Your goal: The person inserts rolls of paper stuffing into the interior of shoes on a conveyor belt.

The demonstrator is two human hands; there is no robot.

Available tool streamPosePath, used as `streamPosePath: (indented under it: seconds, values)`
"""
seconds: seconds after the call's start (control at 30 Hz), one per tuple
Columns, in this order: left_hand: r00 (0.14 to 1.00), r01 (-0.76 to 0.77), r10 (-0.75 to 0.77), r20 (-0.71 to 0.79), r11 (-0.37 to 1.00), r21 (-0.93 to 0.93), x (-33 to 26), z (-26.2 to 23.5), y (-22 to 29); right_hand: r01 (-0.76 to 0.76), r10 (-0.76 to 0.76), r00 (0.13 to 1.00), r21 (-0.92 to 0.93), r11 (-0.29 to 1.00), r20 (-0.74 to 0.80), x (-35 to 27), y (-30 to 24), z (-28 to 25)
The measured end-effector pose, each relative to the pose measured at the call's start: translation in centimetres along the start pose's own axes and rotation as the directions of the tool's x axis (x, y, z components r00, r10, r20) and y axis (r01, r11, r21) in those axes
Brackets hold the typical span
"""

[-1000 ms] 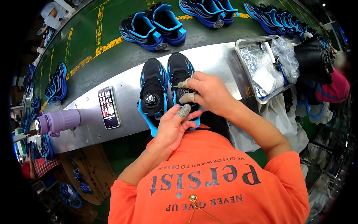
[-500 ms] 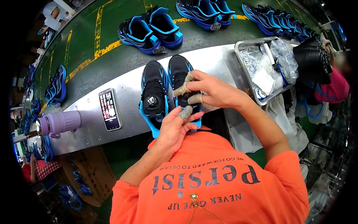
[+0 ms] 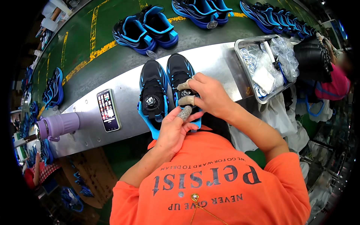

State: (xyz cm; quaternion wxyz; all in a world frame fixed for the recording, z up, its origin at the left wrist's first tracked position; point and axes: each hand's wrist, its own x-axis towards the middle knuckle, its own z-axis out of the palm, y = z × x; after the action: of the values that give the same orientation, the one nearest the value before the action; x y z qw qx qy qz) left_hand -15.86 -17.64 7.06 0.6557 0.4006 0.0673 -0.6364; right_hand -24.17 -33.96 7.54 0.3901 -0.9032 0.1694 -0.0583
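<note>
Two black and blue sneakers stand side by side in front of me, toes pointing away. The left sneaker (image 3: 153, 84) shows a round lacing dial (image 3: 151, 101) on its tongue, and no hand is on it. On the right sneaker (image 3: 179, 69), my right hand (image 3: 212, 95) has its finger-cotted thumb and fingertips closed around the dial area, mostly covering it. My left hand (image 3: 174, 127) holds the same sneaker by its collar, with a grey cot on one finger. Part of that sneaker's heel is hidden behind the left hand.
The sneakers rest on a metal ledge (image 3: 129, 80) beside a green belt (image 3: 80, 48) carrying more sneakers (image 3: 146, 32). A phone (image 3: 108, 110) and a purple tumbler (image 3: 62, 125) are at left. At right sits a tray (image 3: 240, 56) of plastic-wrapped parts; another person (image 3: 333, 86) is beyond.
The fingers of my right hand have drawn together over the dial of the right sneaker. The sneakers on the belt have shifted slightly left. My left hand has stayed almost still.
</note>
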Motion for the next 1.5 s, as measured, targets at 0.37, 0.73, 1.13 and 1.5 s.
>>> streamPosePath:
  seconds: [0.37, 0.73, 1.13, 1.5]
  values:
    - [1.0, -0.005, 0.004, 0.015, 1.0, 0.01, 0.8, 0.1, -0.2, 0.007, -0.008, 0.997, -0.009, 1.0, -0.072, -0.2, 0.3, -0.1]
    - [1.0, -0.016, 0.016, 0.003, 1.0, 0.003, 1.3, 0.4, -0.8, 0.046, -0.034, 0.986, 0.075, 0.996, -0.161, -0.3, 0.5, 0.8]
    - [0.782, -0.412, 0.464, 0.416, -0.115, 0.904, 1.5, -4.5, 8.3, 0.161, -0.163, 0.986, -0.085, 0.983, -0.019, 10.2, 1.9, 2.7]
    - [0.823, -0.494, 0.308, 0.477, -0.026, 0.869, 2.2, -5.4, 9.4, 0.058, -0.025, 0.95, -0.097, 0.994, 0.31, 15.9, 3.6, 7.6]
